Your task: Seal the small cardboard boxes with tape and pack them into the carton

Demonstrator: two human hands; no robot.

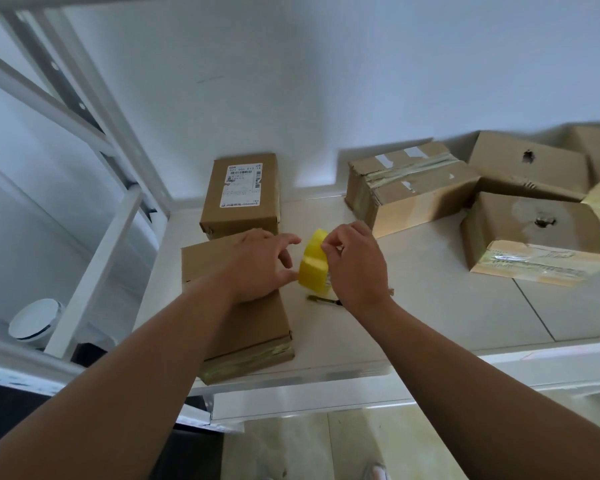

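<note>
Nearest me, a flat cardboard box [243,327] lies at the front edge of the white table [430,306]. Above it my left hand [257,265] grips the yellow tape roll [312,268] between thumb and fingers. My right hand [354,265] pinches the roll's upper rim, so both hands meet on it. A thin tool [321,300], too blurred to name, lies on the table under my right wrist. Farther back stands a labelled box [243,192]. To the right are a taped box [406,188] and a punctured box [530,233].
</note>
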